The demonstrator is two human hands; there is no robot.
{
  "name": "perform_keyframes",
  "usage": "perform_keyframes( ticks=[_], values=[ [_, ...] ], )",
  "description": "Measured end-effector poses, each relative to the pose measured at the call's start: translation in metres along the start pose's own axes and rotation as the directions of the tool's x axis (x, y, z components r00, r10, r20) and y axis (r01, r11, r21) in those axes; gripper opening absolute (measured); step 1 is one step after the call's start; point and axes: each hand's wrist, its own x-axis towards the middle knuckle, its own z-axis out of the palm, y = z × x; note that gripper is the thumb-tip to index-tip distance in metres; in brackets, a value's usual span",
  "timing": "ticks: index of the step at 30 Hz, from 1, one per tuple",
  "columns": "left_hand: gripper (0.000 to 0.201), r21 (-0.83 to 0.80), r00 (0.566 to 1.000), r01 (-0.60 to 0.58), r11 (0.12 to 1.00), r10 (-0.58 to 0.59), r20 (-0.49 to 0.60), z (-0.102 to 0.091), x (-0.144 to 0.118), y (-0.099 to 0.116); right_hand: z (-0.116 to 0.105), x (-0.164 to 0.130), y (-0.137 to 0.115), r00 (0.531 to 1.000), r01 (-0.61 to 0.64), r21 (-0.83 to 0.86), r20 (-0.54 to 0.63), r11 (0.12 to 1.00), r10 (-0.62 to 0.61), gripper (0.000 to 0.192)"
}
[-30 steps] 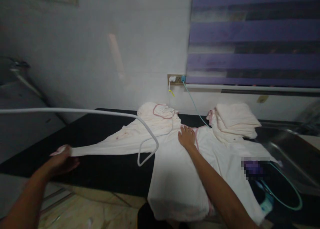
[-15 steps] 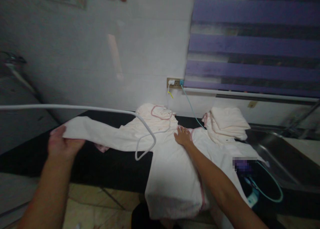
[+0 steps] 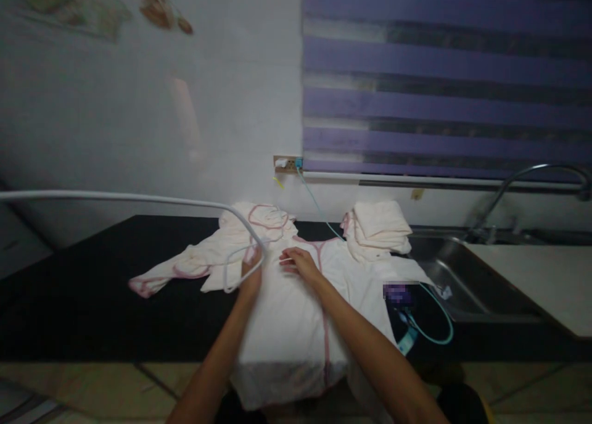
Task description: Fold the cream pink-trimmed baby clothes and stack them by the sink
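White garment [image 3: 280, 328] below right fingers [image 3: 293, 253], parted, empty — left fingers [image 3: 251, 268] alongside, hold unclear

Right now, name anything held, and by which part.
Left hand: at the sleeve of the white garment, grip unclear. Right hand: over its front, nothing visibly held.

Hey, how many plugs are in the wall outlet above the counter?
2: a white plug at the left of the outlet, and a teal plug at its right end, by the blind. Neither looks hidden.
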Motion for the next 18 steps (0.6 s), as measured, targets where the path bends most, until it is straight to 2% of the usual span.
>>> perform_keyframes(
  ticks=[2, 3, 5, 6, 7, 8, 10, 12, 13, 15, 18],
  values=[
    [0.053, 0.102, 0.977, -0.096, 0.99, 0.075, 0.198, 0.029, -0.017, -0.007, -0.008, -0.005, -0.01, 0.998, -0.052, 0.13, 0.053, 0.99, 0.045, 0.045],
    [0.058, 0.171, 0.938, -0.191, 0.967, 0.129, 0.321, 0.042, -0.023, -0.009, -0.014, -0.007, -0.014, 0.997, -0.063, 0.166, 0.056, 0.984, 0.054, 0.045],
    [0.068, 0.291, 0.82, -0.406, 0.866, 0.205, 0.534, 0.063, -0.034, -0.008, -0.025, -0.01, -0.02, 0.999, -0.042, 0.135, -0.015, 0.99, 0.044, 0.041],
    [0.071, 0.337, 0.774, -0.487, 0.806, 0.219, 0.594, 0.071, -0.039, -0.005, -0.031, -0.011, -0.021, 0.997, -0.023, 0.094, -0.071, 0.995, 0.03, 0.038],
    [0.073, 0.378, 0.758, -0.527, 0.761, 0.22, 0.614, 0.077, -0.046, -0.002, -0.038, -0.011, -0.021, 0.992, -0.012, 0.058, -0.123, 0.998, 0.019, 0.035],
    [0.074, 0.422, 0.768, -0.537, 0.731, 0.216, 0.603, 0.081, -0.054, 0.001, -0.044, -0.011, -0.02, 0.985, -0.008, 0.031, -0.169, 0.999, 0.013, 0.032],
    [0.066, 0.515, 0.83, -0.499, 0.697, 0.213, 0.516, 0.083, -0.076, 0.006, -0.056, -0.01, -0.018, 0.968, -0.001, 0.0, -0.251, 1.0, 0.001, 0.028],
    [0.047, 0.577, 0.886, -0.428, 0.696, 0.196, 0.421, 0.08, -0.102, 0.005, -0.069, -0.006, -0.018, 0.947, 0.021, -0.029, -0.321, 0.999, -0.029, 0.028],
    [0.036, 0.592, 0.895, -0.406, 0.696, 0.175, 0.41, 0.078, -0.113, 0.003, -0.075, -0.003, -0.019, 0.933, 0.032, -0.054, -0.356, 0.998, -0.05, 0.029],
    [0.027, 0.606, 0.877, -0.417, 0.678, 0.124, 0.465, 0.075, -0.125, -0.005, -0.087, 0.005, -0.025, 0.905, 0.049, -0.125, -0.414, 0.991, -0.097, 0.032],
    [0.035, 0.638, 0.825, -0.491, 0.593, 0.083, 0.558, 0.077, -0.11, -0.019, -0.107, 0.019, -0.038, 0.865, 0.069, -0.282, -0.461, 0.957, -0.198, 0.041]
  ],
)
